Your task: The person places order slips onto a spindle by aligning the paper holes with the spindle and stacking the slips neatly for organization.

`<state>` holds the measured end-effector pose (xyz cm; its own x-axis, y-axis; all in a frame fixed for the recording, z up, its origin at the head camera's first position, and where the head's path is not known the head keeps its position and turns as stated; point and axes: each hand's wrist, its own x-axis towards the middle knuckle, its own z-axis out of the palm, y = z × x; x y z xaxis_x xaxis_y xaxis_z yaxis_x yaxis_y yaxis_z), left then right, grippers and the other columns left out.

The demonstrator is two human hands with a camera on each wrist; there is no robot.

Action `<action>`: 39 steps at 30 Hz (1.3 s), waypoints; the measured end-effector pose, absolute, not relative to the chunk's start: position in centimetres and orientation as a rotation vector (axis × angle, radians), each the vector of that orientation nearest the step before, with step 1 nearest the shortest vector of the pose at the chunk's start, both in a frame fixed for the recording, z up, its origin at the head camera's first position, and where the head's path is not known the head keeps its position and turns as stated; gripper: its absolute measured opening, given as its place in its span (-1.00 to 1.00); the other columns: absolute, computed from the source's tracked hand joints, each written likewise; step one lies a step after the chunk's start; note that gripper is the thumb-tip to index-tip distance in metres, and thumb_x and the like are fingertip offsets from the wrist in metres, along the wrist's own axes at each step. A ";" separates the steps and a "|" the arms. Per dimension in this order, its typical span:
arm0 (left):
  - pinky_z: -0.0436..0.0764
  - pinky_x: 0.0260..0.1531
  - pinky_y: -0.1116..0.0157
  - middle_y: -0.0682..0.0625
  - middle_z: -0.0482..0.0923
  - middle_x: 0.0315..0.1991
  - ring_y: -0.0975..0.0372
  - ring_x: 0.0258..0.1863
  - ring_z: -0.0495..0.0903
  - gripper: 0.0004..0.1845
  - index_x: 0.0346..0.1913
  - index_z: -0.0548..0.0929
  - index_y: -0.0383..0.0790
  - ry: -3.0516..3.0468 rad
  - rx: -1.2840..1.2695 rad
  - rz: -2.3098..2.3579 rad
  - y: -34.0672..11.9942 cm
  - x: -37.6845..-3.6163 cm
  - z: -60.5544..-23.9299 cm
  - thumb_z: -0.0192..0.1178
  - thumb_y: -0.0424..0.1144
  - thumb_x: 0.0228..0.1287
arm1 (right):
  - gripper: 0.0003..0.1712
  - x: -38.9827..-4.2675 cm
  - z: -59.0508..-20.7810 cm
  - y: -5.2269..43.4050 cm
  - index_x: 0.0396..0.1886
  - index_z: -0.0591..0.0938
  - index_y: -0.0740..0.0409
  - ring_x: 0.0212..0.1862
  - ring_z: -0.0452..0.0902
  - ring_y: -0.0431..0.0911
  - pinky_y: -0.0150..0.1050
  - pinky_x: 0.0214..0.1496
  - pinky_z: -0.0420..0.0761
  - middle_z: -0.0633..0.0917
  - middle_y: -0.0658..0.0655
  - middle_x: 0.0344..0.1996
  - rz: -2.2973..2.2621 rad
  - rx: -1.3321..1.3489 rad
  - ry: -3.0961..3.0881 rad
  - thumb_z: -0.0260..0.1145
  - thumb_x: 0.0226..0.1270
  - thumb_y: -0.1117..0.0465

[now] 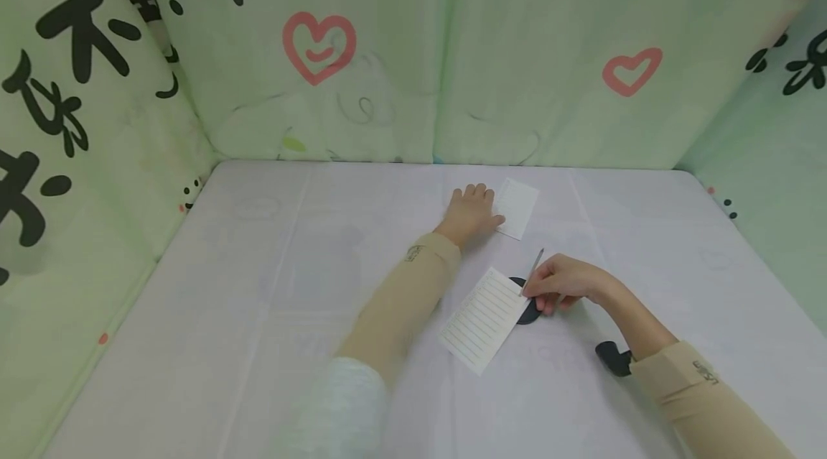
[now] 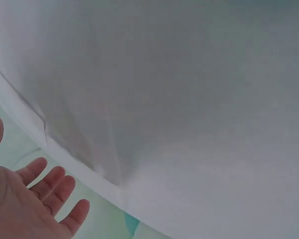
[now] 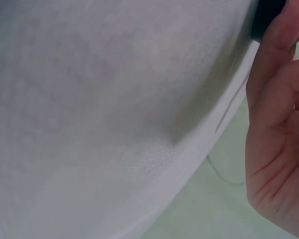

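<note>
My right hand point(image 1: 571, 279) pinches a thin grey pen-like stick point(image 1: 536, 263), its end down at the corner of a lined paper card point(image 1: 486, 319). Under that corner and beside the fingertips is a black rounded object point(image 1: 531, 314), partly hidden; a dark edge point(image 3: 266, 20) also shows by the fingers in the right wrist view. Farther back, my left hand point(image 1: 470, 213) lies with fingers spread, its thumb at the edge of a second white card point(image 1: 519, 206). The left wrist view shows this left hand point(image 2: 35, 199) with loosely extended fingers, holding nothing.
A white cloth point(image 1: 291, 286) with fold lines covers the table. Green curtains point(image 1: 388, 100) with hearts and black characters stand around its back and sides. A black piece point(image 1: 614, 358) sits by the right wrist at the sleeve cuff.
</note>
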<state>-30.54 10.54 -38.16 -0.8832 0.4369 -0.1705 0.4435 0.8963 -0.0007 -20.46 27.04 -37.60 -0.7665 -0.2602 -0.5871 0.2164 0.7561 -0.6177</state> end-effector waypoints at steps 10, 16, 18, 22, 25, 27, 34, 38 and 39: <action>0.17 0.23 0.28 0.04 0.17 0.29 0.24 0.27 0.15 -0.27 0.37 0.14 -0.13 2.886 0.537 0.024 12.4 -30.0 -38.2 -0.20 0.28 0.29 | -0.79 -20.4 -37.4 27.1 -0.49 0.65 0.20 -0.60 0.51 -0.19 -0.39 -0.59 0.39 0.58 -0.02 -0.70 -0.929 -0.054 2.254 0.29 0.14 0.13; 0.22 0.18 0.30 0.06 0.16 0.28 0.25 0.24 0.15 -0.25 0.36 0.15 -0.14 2.887 0.456 0.012 12.8 -29.5 -38.3 -0.21 0.31 0.28 | -0.79 -20.3 -37.3 26.9 -0.48 0.64 0.21 -0.61 0.50 -0.19 -0.39 -0.60 0.38 0.58 -0.02 -0.70 -0.934 -0.071 2.247 0.29 0.16 0.13; 0.27 0.12 0.30 0.06 0.18 0.26 0.25 0.21 0.18 -0.24 0.34 0.18 -0.14 2.910 0.438 0.017 12.8 -29.3 -38.4 -0.22 0.33 0.26 | -0.79 -20.3 -37.2 26.9 -0.47 0.64 0.21 -0.61 0.50 -0.20 -0.39 -0.60 0.38 0.58 -0.02 -0.70 -0.937 -0.072 2.245 0.29 0.16 0.13; 0.29 0.05 0.30 0.08 0.19 0.22 0.26 0.17 0.19 -0.22 0.34 0.19 -0.13 2.954 0.412 0.035 12.8 -28.8 -38.7 -0.25 0.36 0.25 | -0.79 -20.3 -37.2 26.9 -0.46 0.65 0.22 -0.61 0.49 -0.20 -0.38 -0.59 0.39 0.58 -0.02 -0.70 -0.943 -0.075 2.243 0.29 0.16 0.14; 0.27 0.05 0.30 0.09 0.19 0.19 0.27 0.14 0.18 -0.24 0.34 0.15 -0.12 2.968 0.401 0.028 12.8 -28.7 -39.0 -0.24 0.34 0.25 | -0.79 -20.3 -37.3 26.9 -0.46 0.65 0.21 -0.60 0.50 -0.19 -0.39 -0.59 0.39 0.58 -0.01 -0.70 -0.941 -0.068 2.241 0.29 0.15 0.13; 0.27 0.04 0.30 0.10 0.18 0.17 0.27 0.12 0.18 -0.25 0.34 0.14 -0.10 2.967 0.395 -0.003 12.9 -28.8 -39.3 -0.24 0.34 0.25 | -0.79 -20.3 -37.3 26.9 -0.47 0.64 0.21 -0.60 0.50 -0.19 -0.39 -0.59 0.39 0.58 -0.01 -0.70 -0.939 -0.065 2.241 0.29 0.15 0.13; 0.25 0.05 0.28 0.11 0.17 0.14 0.26 0.11 0.16 -0.24 0.34 0.11 -0.08 2.938 0.392 -0.015 13.1 -29.4 -39.8 -0.22 0.34 0.23 | -0.79 -20.5 -37.4 27.0 -0.47 0.65 0.20 -0.60 0.51 -0.19 -0.39 -0.59 0.38 0.59 0.00 -0.70 -0.928 -0.060 2.246 0.29 0.16 0.13; 0.23 0.09 0.28 0.09 0.15 0.18 0.25 0.15 0.14 -0.26 0.35 0.11 -0.11 2.921 0.384 0.056 12.9 -29.1 -39.3 -0.15 0.28 0.26 | -0.80 -20.5 -37.6 27.1 -0.49 0.64 0.19 -0.60 0.51 -0.20 -0.40 -0.60 0.38 0.59 0.00 -0.70 -0.920 -0.043 2.251 0.29 0.16 0.13; 0.23 0.10 0.28 0.08 0.15 0.19 0.25 0.16 0.13 -0.27 0.35 0.11 -0.12 2.918 0.374 0.072 12.9 -29.0 -39.1 -0.14 0.26 0.26 | -0.80 -20.5 -37.6 27.1 -0.49 0.64 0.19 -0.60 0.51 -0.20 -0.40 -0.60 0.38 0.59 0.00 -0.70 -0.921 -0.040 2.252 0.29 0.15 0.13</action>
<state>-29.02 12.87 -39.09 -0.9483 0.2545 -0.1894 0.2449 0.9668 0.0729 -20.54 27.14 -37.58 -0.7589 -0.2731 -0.5912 0.2194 0.7475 -0.6270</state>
